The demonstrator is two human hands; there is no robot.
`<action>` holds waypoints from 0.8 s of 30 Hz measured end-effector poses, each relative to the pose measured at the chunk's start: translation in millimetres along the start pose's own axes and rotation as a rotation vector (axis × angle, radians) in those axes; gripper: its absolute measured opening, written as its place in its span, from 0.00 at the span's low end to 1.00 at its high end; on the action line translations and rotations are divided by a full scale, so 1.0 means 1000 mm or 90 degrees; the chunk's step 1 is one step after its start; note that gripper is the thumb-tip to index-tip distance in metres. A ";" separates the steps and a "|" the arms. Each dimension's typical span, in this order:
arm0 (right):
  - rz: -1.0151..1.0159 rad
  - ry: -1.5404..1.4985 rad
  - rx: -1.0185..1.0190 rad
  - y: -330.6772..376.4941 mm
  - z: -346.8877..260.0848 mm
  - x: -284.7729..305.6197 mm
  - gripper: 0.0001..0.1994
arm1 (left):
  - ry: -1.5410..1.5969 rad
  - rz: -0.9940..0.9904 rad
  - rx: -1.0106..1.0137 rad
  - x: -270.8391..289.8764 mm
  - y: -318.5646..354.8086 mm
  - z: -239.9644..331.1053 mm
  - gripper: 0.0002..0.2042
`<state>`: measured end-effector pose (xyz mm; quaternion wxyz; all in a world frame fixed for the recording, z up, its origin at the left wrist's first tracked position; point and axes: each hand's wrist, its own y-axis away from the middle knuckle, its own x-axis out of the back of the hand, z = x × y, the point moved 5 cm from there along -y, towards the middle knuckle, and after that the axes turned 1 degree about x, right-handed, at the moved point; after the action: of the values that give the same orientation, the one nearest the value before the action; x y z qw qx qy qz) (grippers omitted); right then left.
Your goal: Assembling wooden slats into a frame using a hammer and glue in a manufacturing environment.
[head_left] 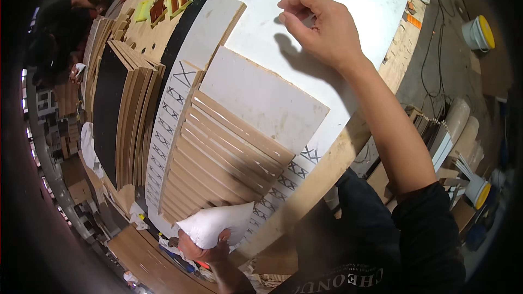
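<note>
My left hand point(210, 249) grips a soft white bag point(215, 224), bulging over the near end of a row of tan wood strips point(210, 169). Thin white lines, like glue, run along several strips. Higher up, my right hand point(324, 30) hovers over a white board point(261, 27), fingers curled and the thumb a little apart from them, holding nothing visible. A grey panel point(267, 98) lies against the far end of the strips. Beside it on the left is a narrower grey panel point(210, 30). Black cross marks border the strips on both sides.
A stack of curved, dark-faced boards point(128, 114) stands to the left. Small yellow-framed pieces point(180, 1) lie beyond it. Another person point(60, 38) is at the far left. On the right floor are cables point(430, 71) and a white bucket with a yellow lid point(478, 34).
</note>
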<state>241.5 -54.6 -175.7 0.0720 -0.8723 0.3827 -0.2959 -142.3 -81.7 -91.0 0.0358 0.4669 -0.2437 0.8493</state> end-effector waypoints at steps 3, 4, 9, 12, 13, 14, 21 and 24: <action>-0.007 0.015 0.007 0.000 -0.002 0.002 0.12 | 0.019 0.017 0.007 -0.001 0.000 0.001 0.36; -0.006 0.018 0.008 0.000 -0.003 0.001 0.12 | 0.010 0.030 0.006 0.000 0.001 0.000 0.37; 0.021 0.006 0.013 0.000 -0.003 0.002 0.12 | 0.000 0.045 0.037 0.000 0.002 -0.005 0.40; 0.023 0.002 0.012 0.000 -0.002 0.002 0.12 | 0.009 0.060 0.048 -0.002 -0.001 -0.002 0.41; 0.025 0.000 0.013 0.000 -0.002 0.002 0.12 | 0.036 0.067 0.054 -0.003 -0.002 -0.001 0.41; 0.025 0.000 0.013 0.000 -0.002 0.001 0.12 | 0.036 0.067 0.053 -0.002 -0.002 -0.002 0.41; 0.019 -0.006 0.004 0.000 0.000 0.001 0.13 | 0.039 0.041 0.034 -0.003 -0.001 -0.005 0.41; 0.017 0.001 -0.002 0.000 -0.002 0.002 0.13 | 0.061 0.067 0.074 -0.002 -0.004 -0.006 0.41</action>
<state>241.7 -55.4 -173.5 0.0743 -0.8670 0.3946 -0.2950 -144.6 -75.5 -94.3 -0.0247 0.4137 -0.2164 0.8840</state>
